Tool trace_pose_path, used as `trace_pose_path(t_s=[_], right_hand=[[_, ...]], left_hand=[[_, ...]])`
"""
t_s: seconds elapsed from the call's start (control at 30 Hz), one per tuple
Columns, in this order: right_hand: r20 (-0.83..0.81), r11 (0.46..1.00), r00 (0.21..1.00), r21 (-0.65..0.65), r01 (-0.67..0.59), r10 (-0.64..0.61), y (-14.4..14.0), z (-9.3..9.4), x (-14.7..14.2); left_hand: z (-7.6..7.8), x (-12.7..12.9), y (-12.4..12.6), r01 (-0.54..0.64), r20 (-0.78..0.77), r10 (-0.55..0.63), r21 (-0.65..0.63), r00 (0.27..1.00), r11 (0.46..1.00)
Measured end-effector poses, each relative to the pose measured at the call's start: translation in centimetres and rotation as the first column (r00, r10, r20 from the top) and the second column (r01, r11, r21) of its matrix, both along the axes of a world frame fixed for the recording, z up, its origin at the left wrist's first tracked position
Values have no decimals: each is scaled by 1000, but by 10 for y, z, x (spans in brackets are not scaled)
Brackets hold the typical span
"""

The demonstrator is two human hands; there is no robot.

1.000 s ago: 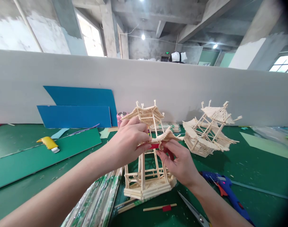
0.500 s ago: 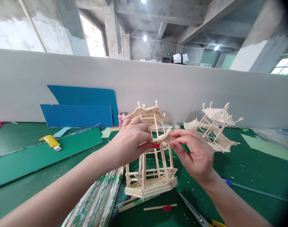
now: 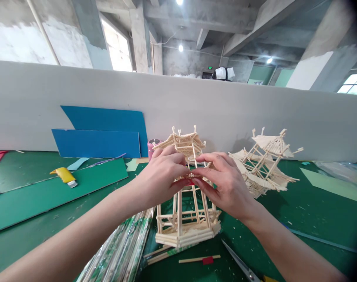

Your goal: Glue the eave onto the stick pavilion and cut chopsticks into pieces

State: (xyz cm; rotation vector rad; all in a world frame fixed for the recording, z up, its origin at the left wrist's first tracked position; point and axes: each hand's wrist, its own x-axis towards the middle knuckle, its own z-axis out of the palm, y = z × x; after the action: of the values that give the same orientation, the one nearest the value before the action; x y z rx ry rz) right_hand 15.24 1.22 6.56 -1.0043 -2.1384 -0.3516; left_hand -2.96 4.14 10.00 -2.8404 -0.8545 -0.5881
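Observation:
A pavilion model (image 3: 193, 231) of pale wooden sticks stands upright in front of me, with a railed base, slanting posts and an upper roof. My left hand (image 3: 168, 172) is closed on its middle eave from the left, thumb below. My right hand (image 3: 225, 186) pinches the same eave, its fingertips almost touching those of the left. Between the two thumbs shows a bit of a red piece (image 3: 191, 182). The fingers cover most of the eave. Before the base lies a stick (image 3: 190, 260) with a red tab (image 3: 208, 260).
Packaged sticks (image 3: 119, 250) lie front left, open scissors (image 3: 240, 262) front right. A second stick model (image 3: 266, 164) leans at right. A yellow glue tube (image 3: 64, 177) rests near a green board (image 3: 87, 186). Blue boards (image 3: 96, 143) and a pink can (image 3: 152, 147) stand behind.
My right hand has moved left along the eave to meet the left fingertips, covering the curved strip that showed between them. My left hand stays in place.

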Motion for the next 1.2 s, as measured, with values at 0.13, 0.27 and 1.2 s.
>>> trace_pose_path(t_s=[0.13,0.27,1.2], right_hand=[[-11,1000,1000,7,-10,10,0,0,0],[-9,1000,1000,3,-2,2,-1,0,-1],[61,995,994,-28,97,-95,-2,5,-13]], left_hand=[[-1,-3,0,0,19,0,14,1000,1000],[-2,-4,0,3,12,-4,6,1000,1000],[-77,13,-34,-249,608,201,-6,768,968]])
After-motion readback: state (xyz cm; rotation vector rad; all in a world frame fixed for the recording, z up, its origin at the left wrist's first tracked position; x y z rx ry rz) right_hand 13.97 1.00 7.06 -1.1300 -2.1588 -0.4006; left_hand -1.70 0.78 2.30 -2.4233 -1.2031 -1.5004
